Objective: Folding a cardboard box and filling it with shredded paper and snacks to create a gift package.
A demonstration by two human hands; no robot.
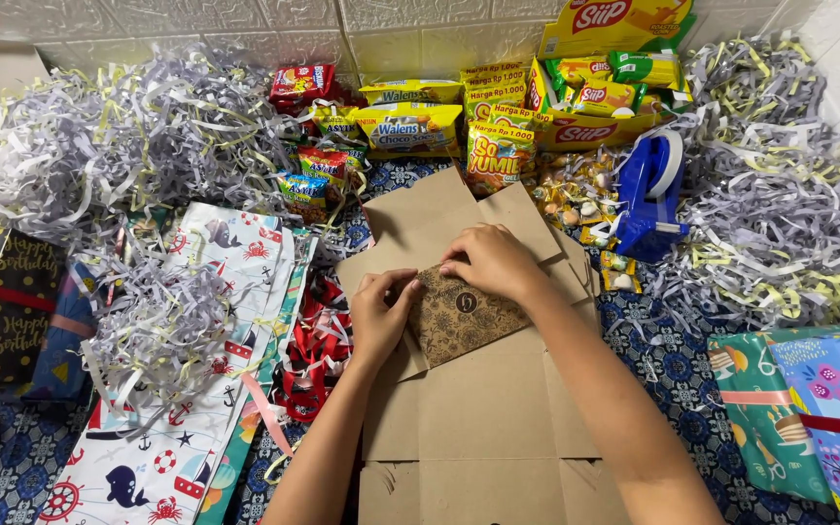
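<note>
Hands first: left hand (378, 316) and right hand (494, 261) both pinching patterned brown flap (461, 313), fingers closed on its edges. Beneath, unfolded cardboard box (483, 408), flat on blue patterned cloth (673, 374). Left, nautical wrapping paper (187, 389); upper right, blue tape dispenser (651, 194); behind, snack packets (410, 126).

Bright, even light falls from above me, so colours look full and shadows stay soft and short, pooling just under my forearms. The middle is sharp. Toward the corners the view bends slightly, and glossy snack wrappers (410, 126) catch small glints.
</note>
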